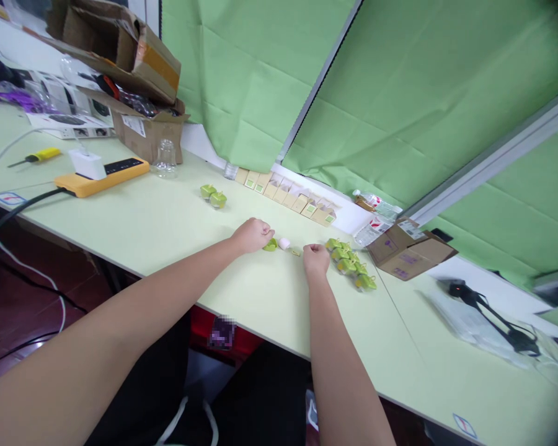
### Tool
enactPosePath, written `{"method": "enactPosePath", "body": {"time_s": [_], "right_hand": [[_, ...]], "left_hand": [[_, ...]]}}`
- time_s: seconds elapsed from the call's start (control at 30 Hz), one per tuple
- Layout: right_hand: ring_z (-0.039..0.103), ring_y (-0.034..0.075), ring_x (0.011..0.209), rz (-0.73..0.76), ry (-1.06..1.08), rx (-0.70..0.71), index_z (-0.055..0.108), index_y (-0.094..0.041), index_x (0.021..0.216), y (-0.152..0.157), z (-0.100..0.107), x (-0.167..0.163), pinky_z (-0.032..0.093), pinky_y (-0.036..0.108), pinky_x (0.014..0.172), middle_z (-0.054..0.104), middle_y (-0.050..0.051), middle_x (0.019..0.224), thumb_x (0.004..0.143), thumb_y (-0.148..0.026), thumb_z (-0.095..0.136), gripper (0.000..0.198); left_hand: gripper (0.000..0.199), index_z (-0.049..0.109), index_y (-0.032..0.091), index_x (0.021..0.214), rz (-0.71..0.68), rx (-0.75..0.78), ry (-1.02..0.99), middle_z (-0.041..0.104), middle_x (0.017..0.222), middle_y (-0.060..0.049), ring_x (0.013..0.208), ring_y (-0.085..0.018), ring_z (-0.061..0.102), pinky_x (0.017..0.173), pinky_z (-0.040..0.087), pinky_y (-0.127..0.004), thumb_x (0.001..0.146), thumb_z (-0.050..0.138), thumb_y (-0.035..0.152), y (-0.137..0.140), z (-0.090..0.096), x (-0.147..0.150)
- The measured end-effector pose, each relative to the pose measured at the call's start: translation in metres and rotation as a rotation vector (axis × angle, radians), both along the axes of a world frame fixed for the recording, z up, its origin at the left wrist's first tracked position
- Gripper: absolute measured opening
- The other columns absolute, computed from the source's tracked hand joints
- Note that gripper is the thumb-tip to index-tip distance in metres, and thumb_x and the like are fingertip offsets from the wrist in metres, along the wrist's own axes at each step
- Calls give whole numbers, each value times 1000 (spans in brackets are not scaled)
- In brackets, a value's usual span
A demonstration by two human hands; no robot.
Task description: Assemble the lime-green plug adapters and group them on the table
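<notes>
My left hand (pixel 252 236) is closed, fingers curled, right beside a green lid-like piece (pixel 270 245). Whether it touches that piece I cannot tell. Just right of the piece lie a small pinkish-white block (pixel 284 243) and a flat little green part (pixel 296 252). My right hand (pixel 316 257), also closed with the fingertips together, rests at the left edge of a cluster of small clear containers with green tops (pixel 347 265). Anything inside either hand's grip is hidden. Two more green-topped containers (pixel 212 196) stand farther back on the left.
Small cardboard boxes (pixel 286 196) line the table's back edge. Plastic bottles (pixel 372 229) and a carton (pixel 409 249) are at back right. On the left are an orange power strip (pixel 105 178), a yellow screwdriver (pixel 44 155), a clear jar (pixel 166 158) and opened cardboard boxes (pixel 142 133).
</notes>
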State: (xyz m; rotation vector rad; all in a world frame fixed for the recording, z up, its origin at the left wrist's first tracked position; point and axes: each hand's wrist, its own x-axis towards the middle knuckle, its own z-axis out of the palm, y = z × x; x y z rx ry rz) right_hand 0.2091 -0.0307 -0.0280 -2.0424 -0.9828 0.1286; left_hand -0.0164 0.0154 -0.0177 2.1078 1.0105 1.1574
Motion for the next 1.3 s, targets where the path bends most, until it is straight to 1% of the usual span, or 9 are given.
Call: {"method": "enactPosePath", "body": {"time_s": [0.13, 0.27, 0.5, 0.73, 0.9, 1.13, 1.3], "right_hand": [[62, 20, 72, -2, 4, -5, 66, -20, 78, -1, 1, -1, 46, 29, 69, 71, 5, 82, 70, -26, 57, 14], [63, 21, 76, -2, -1, -7, 66, -20, 79, -1, 1, -1, 46, 30, 72, 72, 5, 84, 70, -27, 57, 15], [63, 20, 74, 7, -11, 1, 67, -19, 81, 0, -1, 0, 47, 29, 70, 72, 5, 83, 70, -27, 57, 17], [62, 20, 73, 6, -13, -1, 67, -20, 79, 0, 0, -1, 47, 28, 69, 72, 5, 82, 70, -27, 57, 15], [63, 21, 75, -3, -18, -2, 67, -19, 81, -1, 1, -2, 47, 29, 71, 72, 7, 83, 72, -29, 56, 17], [63, 23, 79, -26, -5, -4, 66, -18, 86, 0, 2, -2, 47, 31, 74, 71, 8, 84, 76, -32, 54, 21], [63, 23, 80, -24, -2, 6, 66, -19, 85, 0, 2, -2, 47, 31, 74, 72, 8, 86, 76, -32, 55, 20]], "left_hand": [[44, 22, 20, 52, 2, 55, 46, 26, 53, 4, 53, -12, 24, 56, 21, -31, 81, 53, 32, 1, -2, 0], [44, 23, 20, 52, 9, 83, 60, 26, 53, 3, 53, -12, 25, 56, 22, -31, 82, 52, 33, 2, -3, -1], [44, 24, 20, 52, -1, 80, 90, 29, 52, 3, 53, -13, 27, 57, 24, -30, 84, 51, 34, 1, -2, -1], [44, 28, 21, 50, 4, 80, 98, 32, 51, 2, 54, -13, 30, 57, 26, -30, 85, 51, 34, 0, -3, -1], [44, 29, 21, 49, -1, 71, 100, 33, 50, 2, 54, -14, 33, 57, 27, -30, 85, 52, 33, -1, -1, -1], [44, 29, 21, 49, -7, 54, 109, 32, 50, 2, 53, -13, 30, 56, 25, -30, 85, 52, 34, -1, -1, -1], [44, 29, 20, 49, -2, 53, 114, 33, 50, 2, 53, -13, 31, 56, 25, -29, 85, 52, 33, -1, -2, -1]]}}
